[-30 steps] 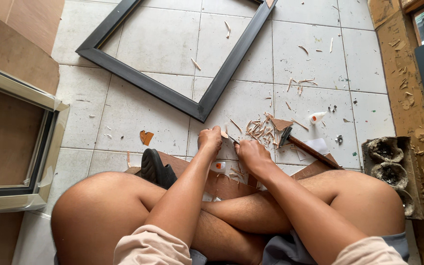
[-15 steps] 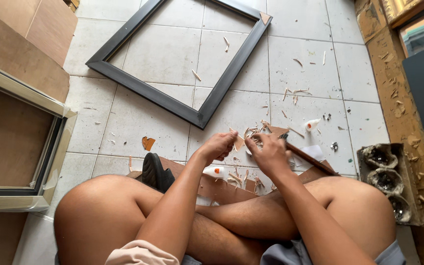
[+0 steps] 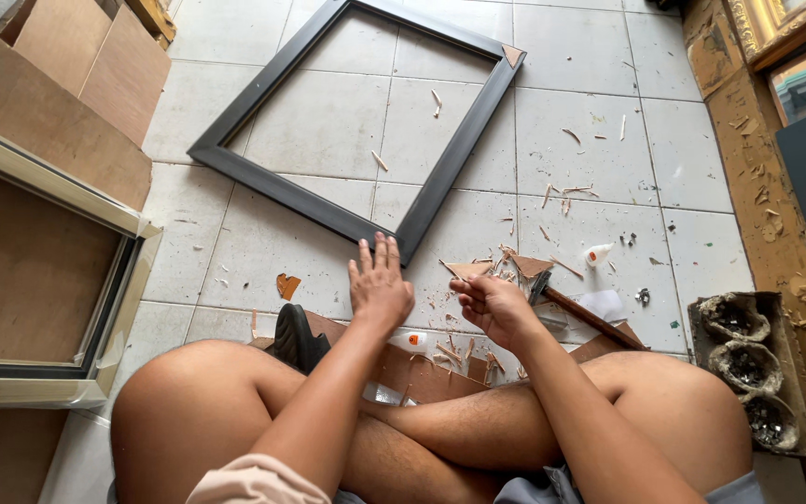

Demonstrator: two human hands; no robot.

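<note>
dark frame just beyond the fingertips

dark frame [image 3: 356, 121] lies flat on the tiled floor [image 3: 608, 121], near corner just far of the flat, splayed left hand [image 3: 380, 285], long axis running far-right. right hand [image 3: 492, 306] curls around a small wood scrap [image 3: 469, 270].

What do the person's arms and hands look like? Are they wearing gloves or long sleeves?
No gloves: both the left hand and the right hand are bare, and no rings, watch or bracelets show. The forearms are bare too. A light pinkish-beige sleeve ends near the left elbow, so the sleeves look short. No sleeve shows on the right arm in this view.
</note>
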